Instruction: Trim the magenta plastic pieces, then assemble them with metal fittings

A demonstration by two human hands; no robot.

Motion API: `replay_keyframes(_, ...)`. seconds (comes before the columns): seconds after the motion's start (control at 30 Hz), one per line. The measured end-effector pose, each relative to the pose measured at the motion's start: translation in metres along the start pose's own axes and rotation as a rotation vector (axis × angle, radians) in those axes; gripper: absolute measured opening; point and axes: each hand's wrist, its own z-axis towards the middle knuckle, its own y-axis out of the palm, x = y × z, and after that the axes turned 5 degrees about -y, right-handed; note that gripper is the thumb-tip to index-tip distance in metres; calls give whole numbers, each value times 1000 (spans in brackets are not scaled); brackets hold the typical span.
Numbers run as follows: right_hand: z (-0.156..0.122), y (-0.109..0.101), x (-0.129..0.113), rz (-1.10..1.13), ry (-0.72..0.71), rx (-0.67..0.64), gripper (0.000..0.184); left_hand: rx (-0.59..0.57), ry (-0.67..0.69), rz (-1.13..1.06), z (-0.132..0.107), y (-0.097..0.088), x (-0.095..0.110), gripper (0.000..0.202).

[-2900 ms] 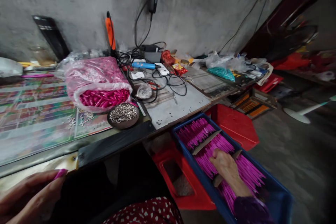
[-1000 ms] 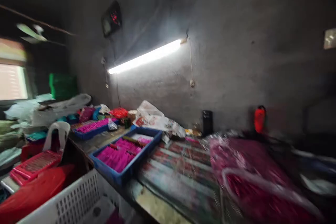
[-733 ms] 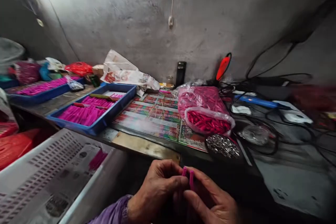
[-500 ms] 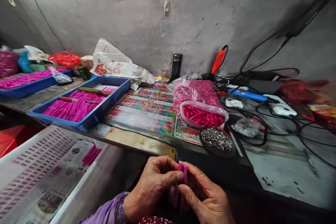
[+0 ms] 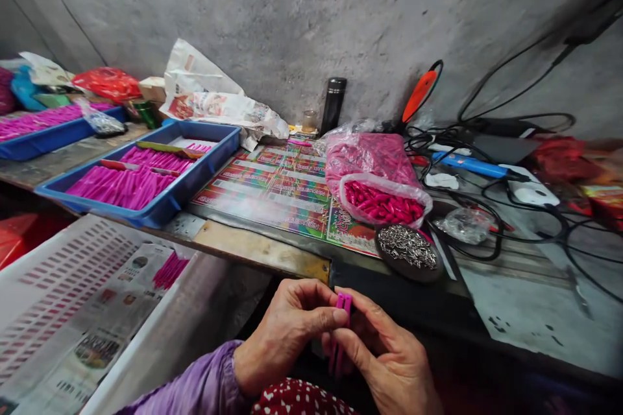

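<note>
A pair of pink sticks [image 5: 341, 331] is gripped upright between the closed fingers [image 5: 311, 314] of the left hand [image 5: 287, 337] and the right hand [image 5: 384, 356], just below the edge of the bench [image 5: 257, 249]. Earlier, the hands were held well apart, with the right pushed among sticks in a tray; now they are brought together. A white basket [image 5: 63, 272] lined with newspaper [image 5: 102, 331] stands nearby, with a bundle of sticks [image 5: 169, 270] laid inside. A blue tray [image 5: 207, 172] of sticks, a clear bag [image 5: 374, 168] of pink pieces and a dish [image 5: 384, 259] of metal bits are set on the bench.
</note>
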Motion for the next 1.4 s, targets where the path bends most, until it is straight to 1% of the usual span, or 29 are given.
replay_keyframes(0.23, 3, 0, -2, -26, -2, 3, 42, 8, -1, -13, 2, -2, -1, 41)
replay_keyframes(0.53, 2, -2, 3, -107, -34, 10, 42, 17, 3, -22, 3, -3, -3, 43)
replay_keyframes(0.7, 2, -3, 2, -113, -36, -17, 39, 12, 2, -22, 4, -5, -4, 43)
replay_keyframes(0.83, 7, -3, 0, -143, -54, -13, 41, 22, 1, -31, 6, -4, -2, 44)
replay_keyframes(1.03, 21, -4, -14, -236, -163, 46, 39, 8, 38, -25, 15, 2, 9, 43)
replay_keyframes(1.27, 41, -8, -28, -284, -156, 43, 47, -29, 115, -13, 29, 6, 25, 41)
replay_keyframes(1.33, 49, -9, -33, -279, -162, 33, 47, -52, 137, -5, 33, 7, 32, 39)
replay_keyframes(1.4, 59, -11, -40, -278, -196, 43, 46, -74, 170, 8, 38, 9, 42, 37)
